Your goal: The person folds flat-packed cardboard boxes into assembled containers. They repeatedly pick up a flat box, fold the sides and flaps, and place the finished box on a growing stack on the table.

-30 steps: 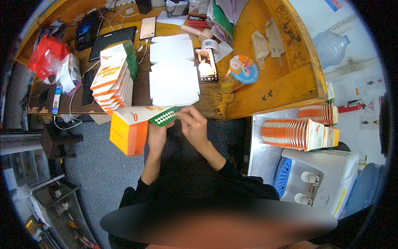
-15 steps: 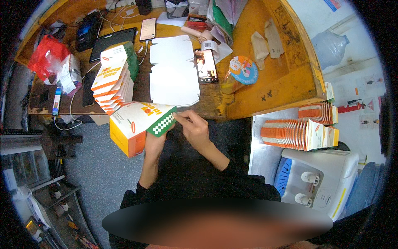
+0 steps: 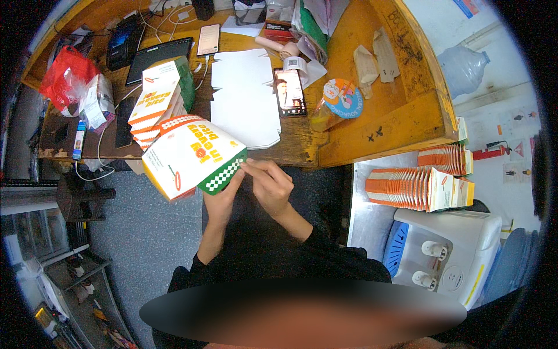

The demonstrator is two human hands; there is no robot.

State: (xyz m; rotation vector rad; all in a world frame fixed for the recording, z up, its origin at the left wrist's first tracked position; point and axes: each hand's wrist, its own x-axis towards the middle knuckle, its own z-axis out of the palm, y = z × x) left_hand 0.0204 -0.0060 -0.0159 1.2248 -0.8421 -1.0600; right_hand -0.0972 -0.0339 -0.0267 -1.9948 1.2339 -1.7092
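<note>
A white cardboard food box (image 3: 195, 154) with orange lettering, a green checkered end and yellow on its far-left side is held up at the desk's front edge. My left hand (image 3: 221, 198) grips it from below, the fingers partly hidden behind the green end. With closed fingers, my right hand (image 3: 271, 185) pinches the right corner of that green end. Just beyond the box, nested cartons of the same print (image 3: 152, 107) lean in a row on the desk. Flat white cardboard blanks (image 3: 244, 113) lie to their right.
The wooden desk (image 3: 372, 134) carries a lit phone (image 3: 289, 93), a second phone (image 3: 208, 39), a cup with a blue lid (image 3: 341, 98) and a red bag (image 3: 68, 75). More nested cartons (image 3: 401, 187) stand on a metal surface at right, near a white water dispenser (image 3: 447, 250).
The box has tilted and turned, so its broad lettered face now shows more and its orange-yellow side less. Both hands have shifted slightly and stay on the green end.
</note>
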